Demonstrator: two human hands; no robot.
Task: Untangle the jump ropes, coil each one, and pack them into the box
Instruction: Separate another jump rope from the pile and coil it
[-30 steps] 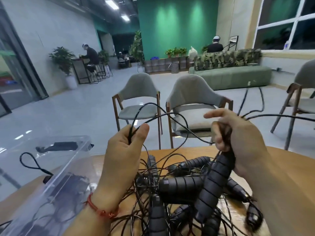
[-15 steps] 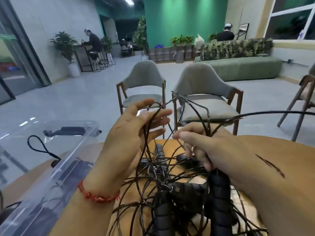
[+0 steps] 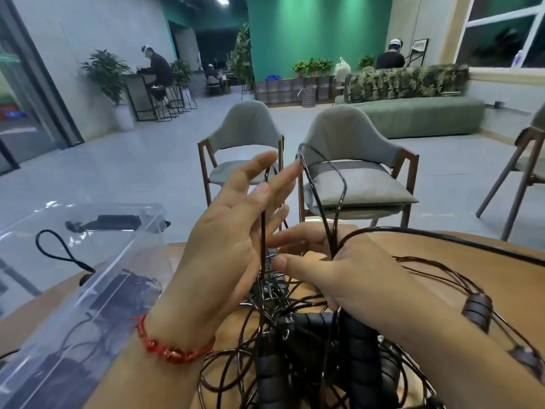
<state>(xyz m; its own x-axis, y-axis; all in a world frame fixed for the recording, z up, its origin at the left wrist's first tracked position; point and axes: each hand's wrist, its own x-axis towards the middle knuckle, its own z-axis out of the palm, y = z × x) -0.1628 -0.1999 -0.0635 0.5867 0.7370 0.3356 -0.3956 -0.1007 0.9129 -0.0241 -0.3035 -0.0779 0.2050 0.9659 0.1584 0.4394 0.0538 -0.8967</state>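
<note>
- My left hand (image 3: pixel 236 231) is open with the fingers spread. One thin cord (image 3: pixel 263 219) hangs down across it, and I am pinching nothing.
- My right hand (image 3: pixel 354 276) seems to be wrapped round a ribbed handle (image 3: pixel 361 355), with thumb and forefinger sticking out straight. A loop (image 3: pixel 342 184) of cord stands up out of that fist.
- The jump ropes (image 3: pixel 280 314) lie knotted in one heap on the table (image 3: pixel 486 278), under both hands near its front edge. The clear box (image 3: pixel 124 249) sits at its left edge.
- The cord looks light, glossy and springy, since it holds its own arch. I expect it to slide through my fingers, and hard pulling would likely tighten the knot.
- The handles look padded and grippy. I would hold one there and feed it back through the loops.
</note>
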